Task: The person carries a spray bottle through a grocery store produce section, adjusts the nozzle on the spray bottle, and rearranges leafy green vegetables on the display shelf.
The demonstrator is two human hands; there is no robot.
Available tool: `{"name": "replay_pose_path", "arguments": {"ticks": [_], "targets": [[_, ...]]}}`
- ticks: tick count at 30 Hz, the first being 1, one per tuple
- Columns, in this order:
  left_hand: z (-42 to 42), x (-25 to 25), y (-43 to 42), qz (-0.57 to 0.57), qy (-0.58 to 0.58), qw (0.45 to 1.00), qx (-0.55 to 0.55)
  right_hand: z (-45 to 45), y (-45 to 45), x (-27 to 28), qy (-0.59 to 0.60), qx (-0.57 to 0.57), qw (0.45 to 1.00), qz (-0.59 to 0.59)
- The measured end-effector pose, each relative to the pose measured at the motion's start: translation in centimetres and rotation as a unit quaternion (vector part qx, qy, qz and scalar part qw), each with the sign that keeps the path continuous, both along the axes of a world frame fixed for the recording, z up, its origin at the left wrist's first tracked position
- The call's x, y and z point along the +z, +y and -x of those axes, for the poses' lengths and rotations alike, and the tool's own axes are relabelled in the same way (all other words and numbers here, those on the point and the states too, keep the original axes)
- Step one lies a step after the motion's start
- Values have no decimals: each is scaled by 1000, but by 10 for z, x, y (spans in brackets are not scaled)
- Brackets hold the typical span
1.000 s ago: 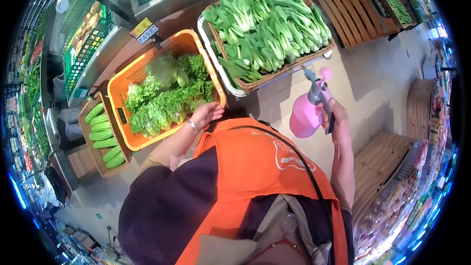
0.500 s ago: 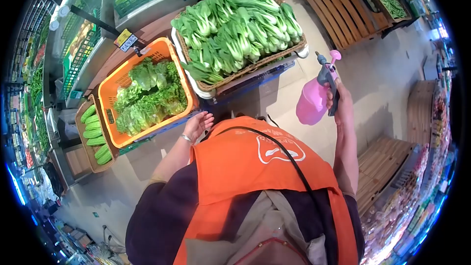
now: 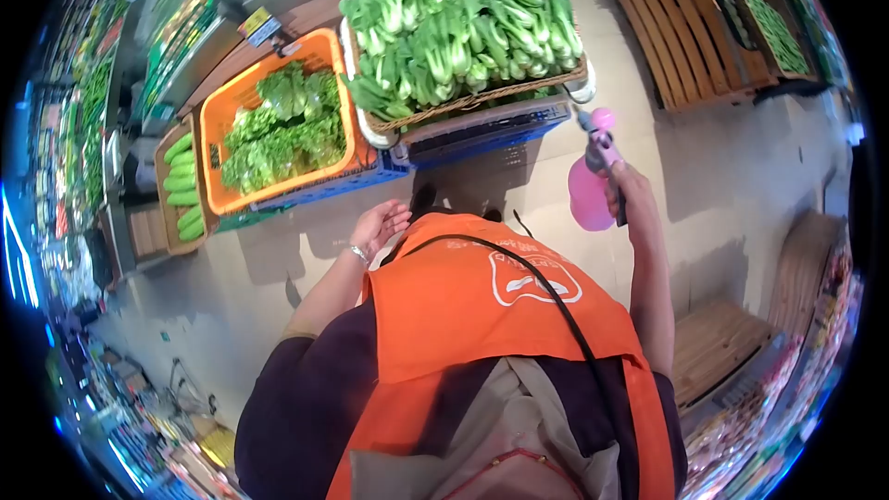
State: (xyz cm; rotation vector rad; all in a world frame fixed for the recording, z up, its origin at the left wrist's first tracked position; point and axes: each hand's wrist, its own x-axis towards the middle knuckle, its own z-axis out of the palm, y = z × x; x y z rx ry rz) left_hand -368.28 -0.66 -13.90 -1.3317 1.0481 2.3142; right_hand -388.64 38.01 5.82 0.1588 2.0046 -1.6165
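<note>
My right hand [image 3: 631, 190] is wrapped round the handle of a pink spray bottle [image 3: 590, 193]. The bottle has a grey trigger head with a pink pump knob, and its nozzle points toward the front corner of the bok choy basket. My left hand [image 3: 381, 225] holds nothing; its fingers are loosely bent and apart, beside my orange apron [image 3: 500, 315]. Nearest to it is an orange crate [image 3: 215, 187] of bagged lettuce [image 3: 287, 134]. Right of that crate, rows of bok choy [image 3: 463, 28] lie in a wicker basket [image 3: 482, 93].
A box of green gourds [image 3: 182, 187] stands left of the crate. Blue crates [image 3: 491, 134] support the basket. A slatted wooden stand [image 3: 681, 23] is at the upper right, and a low wooden platform [image 3: 722, 347] at the lower right. Tiled floor [image 3: 546, 176] lies before me.
The produce displays have moved up in the view. The spray bottle has shifted slightly left relative to my body, still in my right hand. My left hand stays much the same.
</note>
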Motion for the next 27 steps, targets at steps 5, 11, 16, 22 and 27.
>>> {"name": "replay_pose_path", "arguments": {"ticks": [5, 11, 16, 22, 27], "targets": [[-21, -2, 10, -6, -20, 999, 40, -6, -33, -1, -16, 140, 990, 9], [-35, -9, 8, -9, -14, 998, 68, -11, -86, 2, -69, 212, 974, 46], [-44, -19, -5, -17, -2, 996, 92, -13, -115, 0, -63, 234, 970, 30], [-49, -18, -24, -18, 0, 996, 93, -11, -131, 4, -36, 188, 981, 0], [-38, -22, -47, -19, -3, 997, 79, -11, -143, 15, -13, 132, 991, -15]]}}
